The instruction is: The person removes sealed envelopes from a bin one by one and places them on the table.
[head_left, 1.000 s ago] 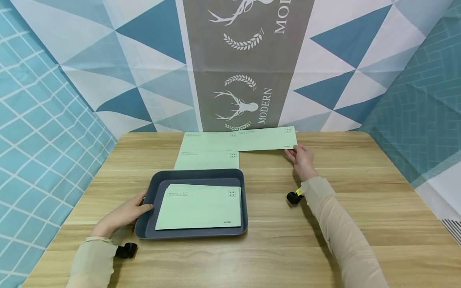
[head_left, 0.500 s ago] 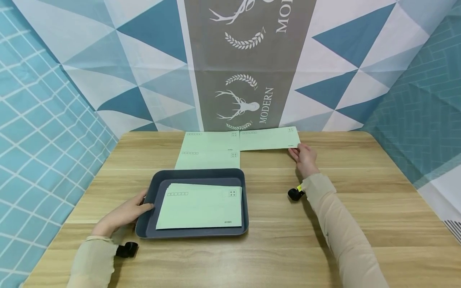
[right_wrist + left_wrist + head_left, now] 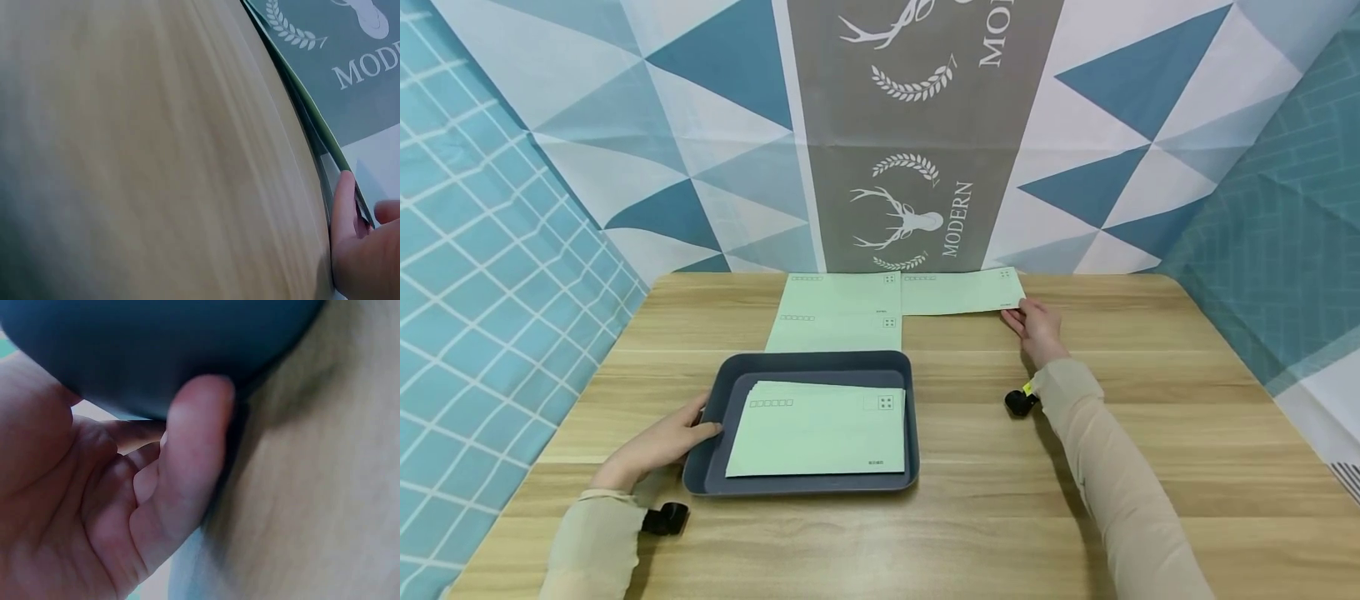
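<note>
My left hand (image 3: pixel 664 442) grips the left wall of a dark grey tray (image 3: pixel 812 361), thumb over the rim; in the left wrist view its fingers (image 3: pixel 194 437) curl against the tray's underside. Inside the tray lies a stack of pale green envelopes (image 3: pixel 820 433) printed with small boxes. At the table's far edge my right hand (image 3: pixel 1037 329) pinches the near right corner of a single pale green envelope (image 3: pixel 962 292). That envelope's left end meets another envelope (image 3: pixel 842 293). In the right wrist view the held envelope (image 3: pixel 322 128) shows edge-on, slightly raised from the table.
A further envelope (image 3: pixel 835 333) lies between the far-left one and the tray, its near part hidden by the tray wall. The wooden table (image 3: pixel 1075 467) ends at a patterned cloth backdrop (image 3: pixel 917 142). A black wrist camera (image 3: pixel 1020 402) hangs below the right wrist.
The right hand has drawn its envelope slightly right, off the neighbouring one, and its left end has come down level with it. The left hand keeps its hold on the tray.
</note>
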Demonstrator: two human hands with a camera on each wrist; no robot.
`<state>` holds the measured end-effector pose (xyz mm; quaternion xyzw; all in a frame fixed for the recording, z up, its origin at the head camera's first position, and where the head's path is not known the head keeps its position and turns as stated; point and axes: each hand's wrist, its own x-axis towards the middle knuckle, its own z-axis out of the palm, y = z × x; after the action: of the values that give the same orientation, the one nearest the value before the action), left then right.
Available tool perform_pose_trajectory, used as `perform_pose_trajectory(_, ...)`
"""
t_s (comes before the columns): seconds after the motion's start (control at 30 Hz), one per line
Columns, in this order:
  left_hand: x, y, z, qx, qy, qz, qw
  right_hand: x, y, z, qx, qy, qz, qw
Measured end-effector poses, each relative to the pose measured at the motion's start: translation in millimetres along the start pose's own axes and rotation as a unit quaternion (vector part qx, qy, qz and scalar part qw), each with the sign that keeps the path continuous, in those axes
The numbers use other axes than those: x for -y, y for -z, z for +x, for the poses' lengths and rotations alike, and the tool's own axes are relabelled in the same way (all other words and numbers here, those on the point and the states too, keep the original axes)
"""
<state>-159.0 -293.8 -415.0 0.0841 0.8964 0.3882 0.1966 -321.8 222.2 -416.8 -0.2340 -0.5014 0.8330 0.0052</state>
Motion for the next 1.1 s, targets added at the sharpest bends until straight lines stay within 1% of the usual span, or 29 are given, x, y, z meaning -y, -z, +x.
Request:
perform_pose_trajectory(0.1,-0.6,0.3,0.2,0.002,-0.006,-0.002,1.0000,3,0,1,0.003,-0.014,-0.026,1.000)
perform_pose_trajectory(0.27,-0.5,0.6,0.7,0.008,0.000,-0.014,0.9999,7,-1,1,-0.016,-0.025,-0.096,0.995)
perform_pose_trajectory(0.33,-0.3,0.7,1.0,0.011,0.005,-0.022,0.9997,8,-2,2,-0.024,-0.023,-0.113,0.993)
perform_pose_trajectory(0.43,-0.4,0.6,1.4,0.017,0.009,-0.037,0.9991,9,-2,2,-0.030,-0.020,-0.118,0.992)
perform_pose_trajectory(0.53,-0.8,0.3,1.4,0.018,0.010,-0.042,0.9989,9,-2,3,-0.038,-0.016,-0.116,0.992)
perform_pose_trajectory(0.67,-1.9,0.1,0.4,0.013,0.012,-0.029,0.9994,9,-2,3,-0.047,-0.008,-0.110,0.993)
perform_pose_trajectory(0.73,-2.2,-0.2,-0.2,0.013,0.016,-0.031,0.9993,9,-2,3,-0.050,-0.006,-0.109,0.993)
perform_pose_trajectory(0.93,-2.6,-1.6,-0.7,0.025,0.033,-0.063,0.9972,4,1,9,-0.074,0.004,-0.122,0.990)
perform_pose_trajectory(1.1,-3.1,-1.1,-2.0,0.024,0.034,-0.066,0.9969,2,1,11,-0.081,0.013,-0.137,0.987)
